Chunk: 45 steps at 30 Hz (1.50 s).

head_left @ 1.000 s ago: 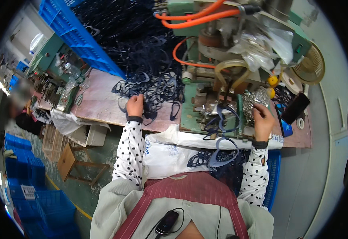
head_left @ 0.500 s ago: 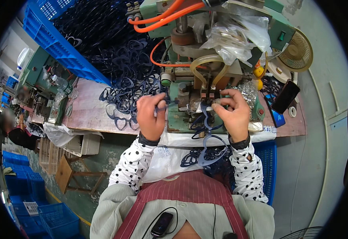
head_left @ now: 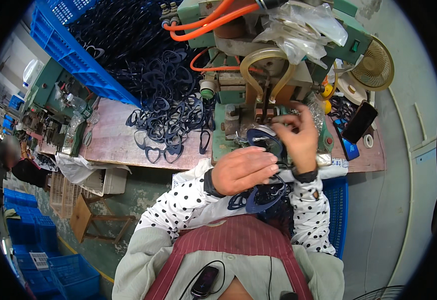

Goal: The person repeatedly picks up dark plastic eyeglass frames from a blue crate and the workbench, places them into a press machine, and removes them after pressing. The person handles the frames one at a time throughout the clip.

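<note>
A dark blue eyeglass frame [head_left: 257, 135] hangs by the small clamp of a green bench machine [head_left: 231, 135], tilted down toward my lap. Across its middle lies my left hand [head_left: 246, 170], palm down with the fingers pressed together; the fingertips meet the frame and the thumb is mostly hidden. Beside the clamp, my right hand [head_left: 298, 135] has bent fingers, partly smeared by motion; whether anything is in them does not show. More dark frames [head_left: 238, 200] lie below my hands.
A heap of dark blue frames [head_left: 166, 117] covers the table to the left, near a large blue crate [head_left: 73, 60]. Orange hoses [head_left: 208, 25] and crumpled plastic bags [head_left: 303, 30] top the machine. At right are a phone [head_left: 359, 122], a fan [head_left: 372, 64] and a blue basket [head_left: 336, 210].
My left hand has come from the machine's left side, right and down onto the frame. My right hand's fingers have shifted slightly, and the machine's hose loop and bags have moved.
</note>
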Available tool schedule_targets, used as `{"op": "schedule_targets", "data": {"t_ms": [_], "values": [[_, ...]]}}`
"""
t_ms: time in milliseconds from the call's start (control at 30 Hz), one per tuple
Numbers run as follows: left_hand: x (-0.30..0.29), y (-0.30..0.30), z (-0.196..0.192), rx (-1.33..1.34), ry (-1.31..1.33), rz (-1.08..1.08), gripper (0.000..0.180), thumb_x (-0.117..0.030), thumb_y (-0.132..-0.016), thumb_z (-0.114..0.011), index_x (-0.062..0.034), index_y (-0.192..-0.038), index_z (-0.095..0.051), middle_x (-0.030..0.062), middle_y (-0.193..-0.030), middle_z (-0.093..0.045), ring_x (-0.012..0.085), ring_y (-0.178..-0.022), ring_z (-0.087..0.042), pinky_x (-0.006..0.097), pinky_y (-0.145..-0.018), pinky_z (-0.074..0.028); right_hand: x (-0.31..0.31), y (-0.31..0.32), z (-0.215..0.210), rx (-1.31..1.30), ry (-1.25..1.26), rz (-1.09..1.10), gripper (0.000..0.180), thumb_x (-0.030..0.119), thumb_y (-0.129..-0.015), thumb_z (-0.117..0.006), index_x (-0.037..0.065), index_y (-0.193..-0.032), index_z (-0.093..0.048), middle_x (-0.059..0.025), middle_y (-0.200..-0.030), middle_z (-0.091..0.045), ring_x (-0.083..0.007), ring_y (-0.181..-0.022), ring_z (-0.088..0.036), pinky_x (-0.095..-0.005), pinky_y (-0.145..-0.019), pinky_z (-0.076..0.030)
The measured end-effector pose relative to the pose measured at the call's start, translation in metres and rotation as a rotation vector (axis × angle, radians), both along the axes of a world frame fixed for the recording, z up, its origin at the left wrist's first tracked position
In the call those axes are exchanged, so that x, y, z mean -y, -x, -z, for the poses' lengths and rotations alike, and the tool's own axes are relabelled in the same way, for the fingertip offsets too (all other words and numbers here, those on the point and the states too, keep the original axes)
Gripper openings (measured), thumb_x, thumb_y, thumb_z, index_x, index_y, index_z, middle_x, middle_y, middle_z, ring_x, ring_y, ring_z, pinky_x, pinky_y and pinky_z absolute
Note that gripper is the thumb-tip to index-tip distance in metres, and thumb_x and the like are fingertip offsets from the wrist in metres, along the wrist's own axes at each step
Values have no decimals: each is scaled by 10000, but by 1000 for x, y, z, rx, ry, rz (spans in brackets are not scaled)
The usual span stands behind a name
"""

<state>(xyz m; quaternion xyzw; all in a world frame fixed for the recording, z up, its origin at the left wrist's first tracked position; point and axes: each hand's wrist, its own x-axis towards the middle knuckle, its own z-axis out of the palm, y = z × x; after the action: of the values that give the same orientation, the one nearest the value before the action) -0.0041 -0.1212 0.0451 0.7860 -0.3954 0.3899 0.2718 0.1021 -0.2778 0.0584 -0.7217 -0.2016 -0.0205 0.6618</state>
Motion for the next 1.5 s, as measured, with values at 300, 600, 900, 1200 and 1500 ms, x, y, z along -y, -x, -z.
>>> {"op": "schedule_targets", "data": {"t_ms": [300,600,900,1200,1500], "values": [[5,-10,13,-65,15,34,425,-85,-787,-723,20,-1183,-612,174,-1165,-629,300,-1038,-643,464,-948,-518,98,-60,88,57,419,358,324,114,-806,-701,54,-1117,-632,-133,-883,-695,-262,-794,-671,-354,-707,-508],[7,-8,21,-69,58,30,427,-90,-818,-704,33,-1213,-603,189,-1171,-630,303,-1046,-648,485,-964,-495,93,-47,102,308,932,393,197,212,-804,-715,49,-903,-669,-152,-852,-647,-367,-813,-625,-447,-703,-491],[-28,11,40,61,38,-246,316,-139,-839,-667,-87,-1151,-656,81,-1086,-667,252,-916,-637,462,-850,-475,94,-54,108,168,554,459,137,171,-877,-654,41,-920,-667,-119,-811,-676,-288,-742,-651,-365,-691,-491],[-239,-11,138,-688,360,-1639,309,-316,-884,-616,-21,-938,-688,207,-871,-688,391,-856,-655,464,-754,-503,94,-54,117,291,522,545,117,140,-910,-617,79,-988,-679,-127,-843,-700,-293,-758,-682,-377,-668,-511],[-305,-28,135,-1319,501,-1562,549,-558,-841,-616,-51,-1012,-743,194,-1074,-694,333,-1053,-649,399,-905,-484,79,-45,95,366,460,609,115,127,-860,-679,95,-963,-717,-111,-868,-695,-278,-773,-663,-371,-692,-513]]}}
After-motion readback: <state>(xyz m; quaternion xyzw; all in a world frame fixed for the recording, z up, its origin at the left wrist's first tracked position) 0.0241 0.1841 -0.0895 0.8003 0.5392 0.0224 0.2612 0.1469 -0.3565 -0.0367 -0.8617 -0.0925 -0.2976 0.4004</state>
